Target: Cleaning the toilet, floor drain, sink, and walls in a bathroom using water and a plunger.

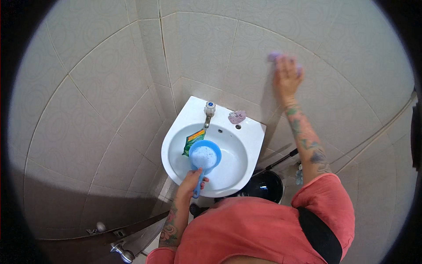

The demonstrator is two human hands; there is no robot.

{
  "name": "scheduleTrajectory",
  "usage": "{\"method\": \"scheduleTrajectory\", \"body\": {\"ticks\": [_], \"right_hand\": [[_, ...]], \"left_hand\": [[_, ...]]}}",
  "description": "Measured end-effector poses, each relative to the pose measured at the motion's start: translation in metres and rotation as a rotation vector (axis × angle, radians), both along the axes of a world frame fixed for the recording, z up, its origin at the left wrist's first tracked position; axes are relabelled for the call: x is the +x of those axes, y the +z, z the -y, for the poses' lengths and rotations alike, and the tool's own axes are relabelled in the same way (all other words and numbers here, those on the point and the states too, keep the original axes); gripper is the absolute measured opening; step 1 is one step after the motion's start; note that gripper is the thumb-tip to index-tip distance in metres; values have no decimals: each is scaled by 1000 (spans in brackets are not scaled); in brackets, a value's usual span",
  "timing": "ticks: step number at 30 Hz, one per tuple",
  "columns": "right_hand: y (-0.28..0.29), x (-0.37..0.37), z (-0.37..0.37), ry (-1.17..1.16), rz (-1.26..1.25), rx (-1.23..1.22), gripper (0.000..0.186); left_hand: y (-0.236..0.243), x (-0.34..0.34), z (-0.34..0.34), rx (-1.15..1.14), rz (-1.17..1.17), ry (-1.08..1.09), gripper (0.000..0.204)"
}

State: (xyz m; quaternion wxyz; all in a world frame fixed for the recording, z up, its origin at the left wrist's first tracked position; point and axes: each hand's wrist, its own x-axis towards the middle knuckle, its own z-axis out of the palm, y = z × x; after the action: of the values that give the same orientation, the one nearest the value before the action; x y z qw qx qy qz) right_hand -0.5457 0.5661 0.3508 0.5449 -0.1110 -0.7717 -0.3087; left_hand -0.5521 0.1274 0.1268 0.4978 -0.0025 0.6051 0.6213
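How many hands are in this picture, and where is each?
2: the left hand grips the dipper by its handle, at the sink; the right hand is at the wall, with something purple.

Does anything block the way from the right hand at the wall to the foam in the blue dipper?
Nothing visible covers the foam in the dipper. The straight line from the right hand passes about over the purplish lump on the sink; the tap stands left of it.

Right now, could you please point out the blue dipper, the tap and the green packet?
Blue dipper point(206, 143): head view, on the cup's far wall.
Tap point(209, 112): head view, on its body below the knob.
Green packet point(191, 141): head view, on its visible face.
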Motion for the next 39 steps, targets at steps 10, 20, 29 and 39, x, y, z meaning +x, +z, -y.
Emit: {"method": "scheduleTrajectory", "body": {"ticks": [10,20,29,39], "right_hand": [[-166,-38,58,264,947,39,49],[-103,-30,41,122,494,61,52],[18,-44,32,177,630,241,52],[305,-93,24,94,-181,282,36]], "left_hand": [[24,27,-6,-29,106,54,41],[31,32,-7,-74,52,30,38],[28,36,-18,-68,12,-93,36],[10,23,-25,-3,121,-126,33]]}}
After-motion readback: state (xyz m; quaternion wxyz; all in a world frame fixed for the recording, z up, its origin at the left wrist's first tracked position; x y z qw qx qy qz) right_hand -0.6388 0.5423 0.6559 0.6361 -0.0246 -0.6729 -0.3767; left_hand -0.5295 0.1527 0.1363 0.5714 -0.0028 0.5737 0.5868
